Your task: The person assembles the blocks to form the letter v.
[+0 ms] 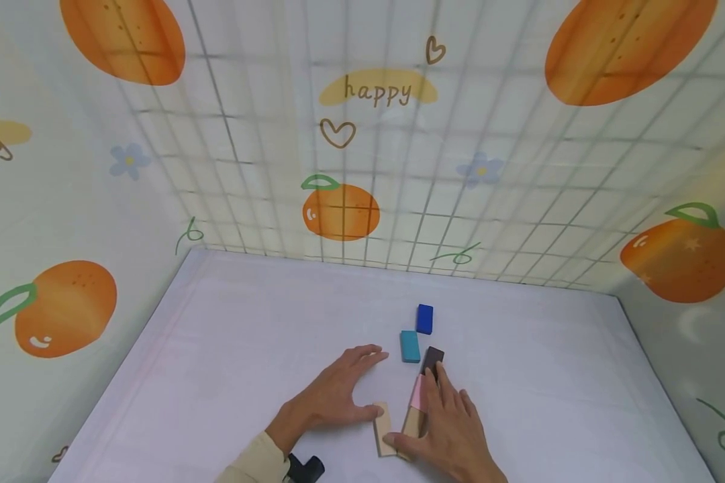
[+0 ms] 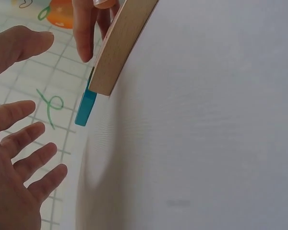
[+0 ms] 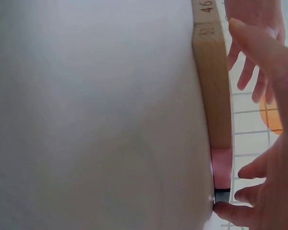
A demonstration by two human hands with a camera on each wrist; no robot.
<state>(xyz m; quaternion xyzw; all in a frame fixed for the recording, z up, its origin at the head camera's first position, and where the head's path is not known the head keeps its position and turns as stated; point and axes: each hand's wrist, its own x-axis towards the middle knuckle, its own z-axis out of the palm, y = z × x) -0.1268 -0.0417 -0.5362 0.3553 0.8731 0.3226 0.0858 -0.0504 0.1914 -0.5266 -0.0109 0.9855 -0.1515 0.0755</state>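
A row of blocks lies on the white table in the head view: a black block (image 1: 433, 360), a pink block (image 1: 418, 394) and a wooden block (image 1: 413, 426). Left of the row's near end is a pale wooden block (image 1: 383, 429). My right hand (image 1: 456, 429) spreads along the row, fingertips at the black block, thumb by the near ends of the two wooden blocks. Spread beside the pale block, my left hand (image 1: 338, 389) has its thumb at that block's far end. Numbers mark the wooden ends (image 3: 207, 9) in the right wrist view.
Beyond the row lie a teal block (image 1: 409, 347) and a dark blue block (image 1: 425, 319), nearly corner to corner. A black object (image 1: 307, 468) shows by the left sleeve. Curtains (image 1: 374, 154) printed with oranges hang behind the table, with a grid showing through.
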